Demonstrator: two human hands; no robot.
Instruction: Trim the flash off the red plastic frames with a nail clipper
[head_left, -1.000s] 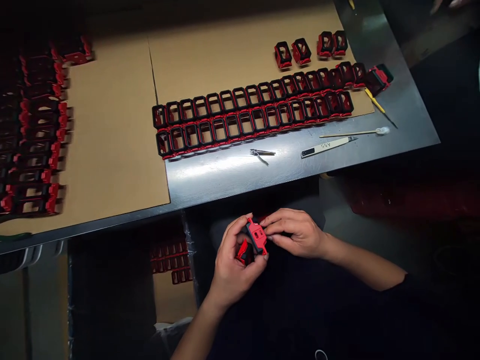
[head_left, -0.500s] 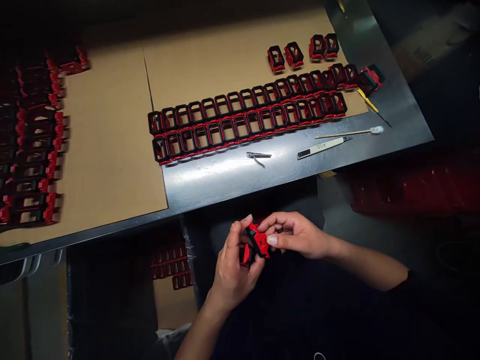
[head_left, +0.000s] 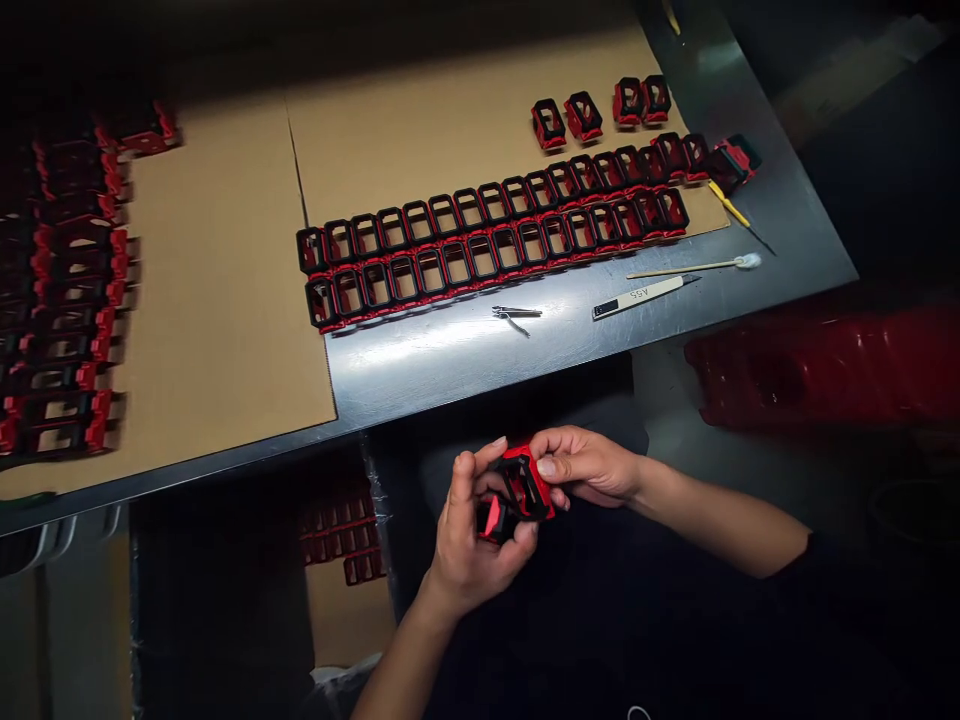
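Note:
Above my lap, just off the table's near edge, my right hand (head_left: 592,468) pinches a red-and-black plastic frame (head_left: 541,495) by its red side, thumb on top. The frame's opening is turned partly toward me. My left hand (head_left: 466,555) curls around a second red-and-black plastic piece (head_left: 493,517), lying between its thumb and fingers. Its fingertips are close to the first frame's upper edge; whether they touch it I cannot tell. Much of the second piece is hidden by the hand and the first frame.
Two rows of similar frames (head_left: 427,268) stand on cardboard (head_left: 225,330) over the metal table (head_left: 420,355). More frames (head_left: 97,330) are stacked at left. Near the front edge lie a nail clipper (head_left: 517,312), a white craft knife (head_left: 637,297), a cotton swab (head_left: 682,269) and a yellow-handled tool (head_left: 727,202).
The frame in my right hand has turned, so its opening shows where its red side faced me before. My right hand has shifted slightly. The second piece stays in my left hand.

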